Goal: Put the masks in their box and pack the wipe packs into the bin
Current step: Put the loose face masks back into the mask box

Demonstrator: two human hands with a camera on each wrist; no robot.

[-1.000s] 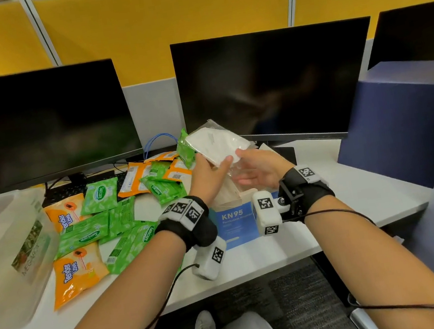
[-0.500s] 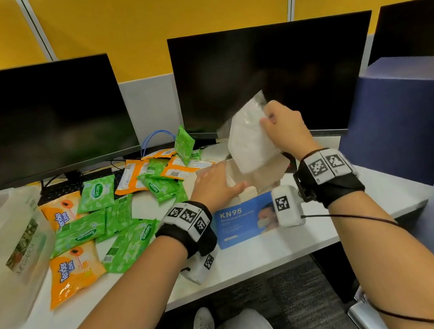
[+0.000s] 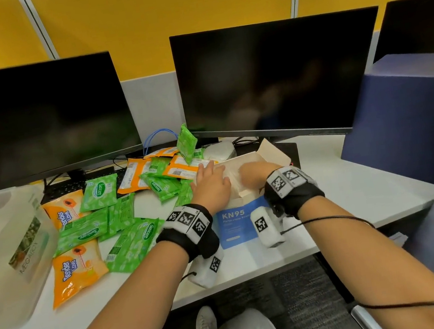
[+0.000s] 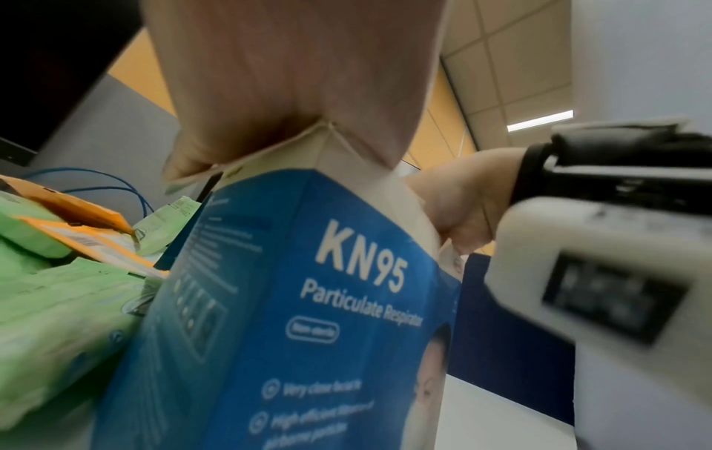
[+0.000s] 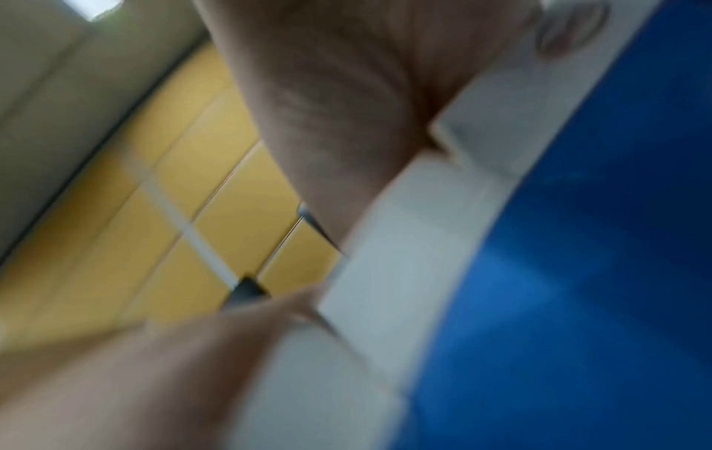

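The blue KN95 mask box [image 3: 233, 220] stands near the desk's front edge with its top flaps up. My left hand [image 3: 210, 184] straddles its left rim, thumb over the inside and fingers outside; in the left wrist view the palm [image 4: 289, 76] sits on the box [image 4: 308, 304] corner. My right hand [image 3: 254, 174] reaches down into the opening, its fingers hidden, and no mask shows in it. The right wrist view is blurred: hand [image 5: 327, 106] against the box [image 5: 578, 274]. Green wipe packs [image 3: 134, 242] and orange wipe packs [image 3: 76, 269] lie scattered to the left.
A clear plastic bin [image 3: 4, 263] stands at the desk's left edge. A white, mask-like item [image 3: 219, 151] lies behind the box. Two dark monitors [image 3: 275, 75] and a keyboard [image 3: 57, 189] line the back. A large blue-grey block [image 3: 407, 120] stands on the right.
My right hand, which held a packaged mask up above the box, has come down into the box opening. The mask is out of sight. My left hand stayed on the box's left rim.
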